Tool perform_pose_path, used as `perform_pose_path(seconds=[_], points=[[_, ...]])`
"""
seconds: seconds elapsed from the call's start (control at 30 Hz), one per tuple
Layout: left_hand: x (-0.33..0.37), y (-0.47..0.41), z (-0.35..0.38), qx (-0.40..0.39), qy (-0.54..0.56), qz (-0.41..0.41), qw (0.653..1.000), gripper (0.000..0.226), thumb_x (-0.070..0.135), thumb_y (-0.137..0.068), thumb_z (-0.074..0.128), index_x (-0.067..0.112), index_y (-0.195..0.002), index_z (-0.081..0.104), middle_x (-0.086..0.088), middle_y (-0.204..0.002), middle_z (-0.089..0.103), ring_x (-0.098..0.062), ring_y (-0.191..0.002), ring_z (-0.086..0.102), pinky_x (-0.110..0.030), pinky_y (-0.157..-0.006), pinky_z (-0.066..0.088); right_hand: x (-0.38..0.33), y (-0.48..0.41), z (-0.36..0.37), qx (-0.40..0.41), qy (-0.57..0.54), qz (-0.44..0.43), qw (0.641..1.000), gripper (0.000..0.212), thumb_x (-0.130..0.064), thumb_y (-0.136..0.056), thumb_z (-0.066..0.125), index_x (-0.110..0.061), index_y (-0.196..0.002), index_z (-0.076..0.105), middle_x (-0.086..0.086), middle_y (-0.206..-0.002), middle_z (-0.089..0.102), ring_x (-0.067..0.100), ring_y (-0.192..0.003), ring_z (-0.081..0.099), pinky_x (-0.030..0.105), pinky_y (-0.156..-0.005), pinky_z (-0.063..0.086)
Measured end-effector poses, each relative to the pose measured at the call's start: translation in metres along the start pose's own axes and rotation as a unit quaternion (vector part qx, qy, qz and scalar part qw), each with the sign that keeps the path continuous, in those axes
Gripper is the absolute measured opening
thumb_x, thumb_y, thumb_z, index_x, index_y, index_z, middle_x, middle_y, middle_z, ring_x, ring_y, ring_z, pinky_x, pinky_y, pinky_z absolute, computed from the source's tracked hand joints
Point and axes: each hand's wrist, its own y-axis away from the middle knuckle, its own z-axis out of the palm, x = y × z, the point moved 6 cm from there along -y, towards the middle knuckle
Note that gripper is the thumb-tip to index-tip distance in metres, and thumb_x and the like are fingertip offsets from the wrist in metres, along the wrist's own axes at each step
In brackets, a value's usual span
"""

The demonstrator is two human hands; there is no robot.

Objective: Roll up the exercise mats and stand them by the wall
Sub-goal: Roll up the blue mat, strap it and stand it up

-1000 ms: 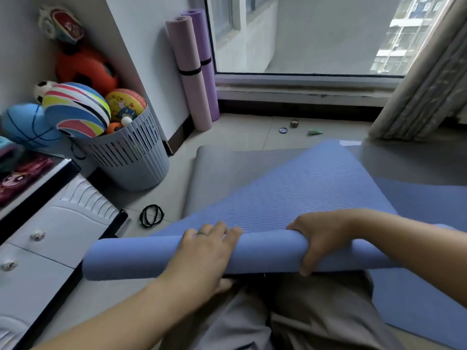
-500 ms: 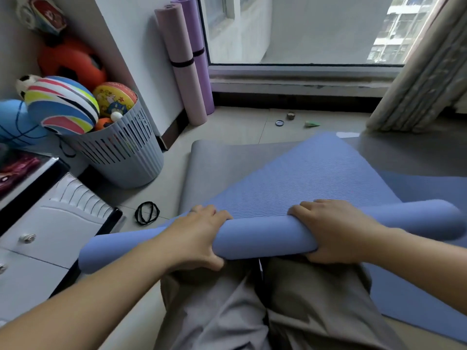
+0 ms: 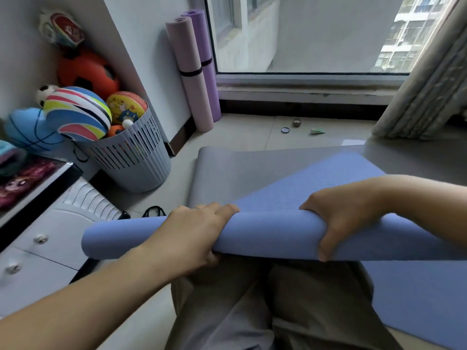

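The left grip (image 3: 194, 233) is curled round the rolled part of the blue mat (image 3: 273, 234), with the fingers on top and the thumb beneath. The right grip (image 3: 338, 223) wraps the same roll further right. The roll sits above the person's knees, and its flat part stretches forward over a grey mat (image 3: 227, 170) on the floor. Two purple rolled mats (image 3: 192, 72) stand against the wall by the window, near a basket (image 3: 141, 168) of balls.

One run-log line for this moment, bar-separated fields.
blue mat: partly rolled | left hand: grips blue mat | right hand: grips blue mat | purple mats: upright by wall
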Motion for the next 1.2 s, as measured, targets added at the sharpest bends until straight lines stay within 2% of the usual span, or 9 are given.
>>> perform_pose_path(seconds=[0.27, 0.37, 0.47, 0.6, 0.7, 0.83, 1.0, 1.1, 1.2], points=[[0.011, 0.011, 0.046, -0.114, 0.074, -0.003, 0.991, 0.063, 0.03, -0.07, 0.062, 0.041, -0.126, 0.035, 0.012, -0.114, 0.054, -0.018, -0.107, 0.051, -0.038, -0.089, 0.042, 0.003, -0.019, 0.057, -0.062, -0.074, 0.002, 0.995, 0.067, -0.056, -0.053, 0.081, -0.035, -0.112, 0.06, -0.012, -0.106, 0.068, 0.011, -0.097, 0.065, 0.04, -0.088, 0.054], [0.01, 0.006, 0.047, -0.15, 0.083, 0.016, 0.985, 0.059, 0.03, -0.069, 0.064, 0.041, -0.121, 0.037, 0.013, -0.109, 0.055, -0.016, -0.103, 0.053, -0.037, -0.085, 0.044, -0.004, 0.001, 0.058, 0.038, 0.009, -0.007, 0.999, 0.07, -0.062, -0.066, 0.073, -0.034, -0.124, 0.044, -0.015, -0.116, 0.056, 0.008, -0.101, 0.055, 0.03, -0.085, 0.047], [0.01, 0.0, 0.05, -0.207, 0.128, 0.027, 0.97, 0.057, 0.029, -0.069, 0.068, 0.041, -0.117, 0.04, 0.015, -0.106, 0.059, -0.012, -0.098, 0.055, -0.033, -0.08, 0.046, -0.022, 0.017, 0.067, 0.18, 0.195, -0.007, 0.964, 0.087, -0.072, -0.066, 0.061, -0.032, -0.135, 0.026, -0.009, -0.121, 0.043, 0.016, -0.109, 0.045, 0.035, -0.087, 0.043], [0.006, -0.011, 0.054, -0.281, 0.157, 0.037, 0.946, 0.058, 0.032, -0.069, 0.074, 0.043, -0.115, 0.041, 0.016, -0.108, 0.06, -0.008, -0.098, 0.055, -0.026, -0.078, 0.045, -0.023, 0.008, 0.077, 0.23, 0.156, 0.018, 0.96, 0.072, -0.061, -0.07, 0.058, -0.029, -0.129, 0.032, -0.006, -0.118, 0.048, 0.019, -0.105, 0.048, 0.037, -0.086, 0.044], [0.009, -0.014, 0.05, -0.203, 0.121, 0.04, 0.971, 0.066, 0.041, -0.068, 0.072, 0.043, -0.125, 0.038, 0.014, -0.117, 0.05, -0.011, -0.108, 0.045, -0.031, -0.09, 0.043, -0.008, 0.003, 0.069, 0.243, 0.095, 0.008, 0.965, 0.068, -0.06, -0.064, 0.06, -0.033, -0.122, 0.038, -0.012, -0.112, 0.055, 0.015, -0.099, 0.054, 0.034, -0.08, 0.047], [0.029, -0.011, 0.05, -0.036, -0.025, 0.051, 0.998, 0.079, 0.044, -0.074, 0.061, 0.037, -0.141, 0.02, 0.005, -0.124, 0.044, -0.021, -0.114, 0.047, -0.038, -0.095, 0.039, 0.004, -0.008, 0.054, 0.149, 0.025, -0.004, 0.989, 0.07, -0.06, -0.061, 0.074, -0.036, -0.118, 0.041, -0.013, -0.111, 0.06, 0.01, -0.097, 0.056, 0.03, -0.078, 0.045], [0.017, -0.02, 0.049, -0.065, 0.066, 0.034, 0.995, 0.066, 0.04, -0.071, 0.063, 0.042, -0.128, 0.032, 0.01, -0.111, 0.052, -0.018, -0.105, 0.053, -0.035, -0.086, 0.042, -0.024, -0.007, 0.058, 0.284, 0.215, 0.008, 0.934, 0.089, -0.063, -0.064, 0.066, -0.024, -0.136, 0.032, -0.001, -0.122, 0.043, 0.024, -0.109, 0.046, 0.04, -0.088, 0.041], [0.009, -0.028, 0.05, -0.15, 0.151, 0.038, 0.976, 0.061, 0.036, -0.066, 0.069, 0.045, -0.119, 0.039, 0.017, -0.107, 0.057, -0.011, -0.097, 0.056, -0.03, -0.079, 0.046, -0.036, -0.019, 0.064, 0.335, 0.21, -0.002, 0.919, 0.075, -0.051, -0.062, 0.069, -0.02, -0.125, 0.044, 0.002, -0.106, 0.054, 0.027, -0.092, 0.056, 0.039, -0.072, 0.045], [0.004, -0.032, 0.048, -0.151, 0.144, 0.021, 0.978, 0.072, 0.038, -0.067, 0.069, 0.044, -0.13, 0.035, 0.016, -0.117, 0.053, -0.013, -0.106, 0.054, -0.031, -0.087, 0.046, -0.026, -0.026, 0.049, 0.325, 0.148, 0.004, 0.934, 0.06, -0.05, -0.07, 0.061, -0.026, -0.122, 0.042, -0.004, -0.108, 0.054, 0.022, -0.097, 0.056, 0.033, -0.074, 0.041]])
